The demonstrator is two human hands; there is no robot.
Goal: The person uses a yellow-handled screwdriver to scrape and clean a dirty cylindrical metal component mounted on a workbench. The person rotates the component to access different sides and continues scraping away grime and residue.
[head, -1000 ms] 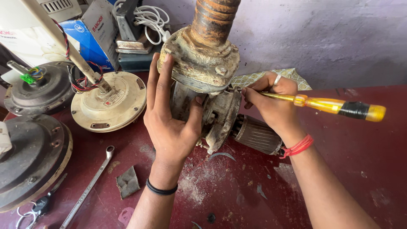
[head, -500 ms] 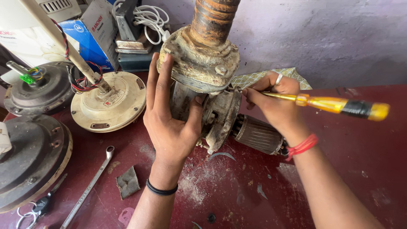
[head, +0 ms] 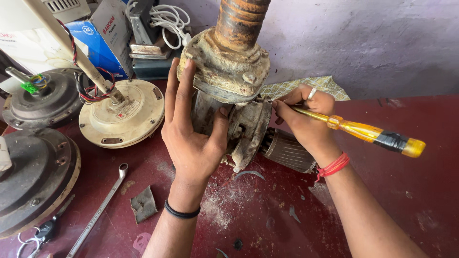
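Two hands busy: my left hand (head: 191, 138) wraps rusty pump housing (head: 224, 71); right hand (head: 306, 119) fingers pinch yellow screwdriver (head: 363, 131) shaft; tip may slip, gouging palm.

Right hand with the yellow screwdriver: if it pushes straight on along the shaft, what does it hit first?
The right hand points the yellow screwdriver left, toward the rusty pump housing. Its tip is hidden behind the fingers, so likely that casing's flange just below the upper body, beside the left hand; depth is unclear.
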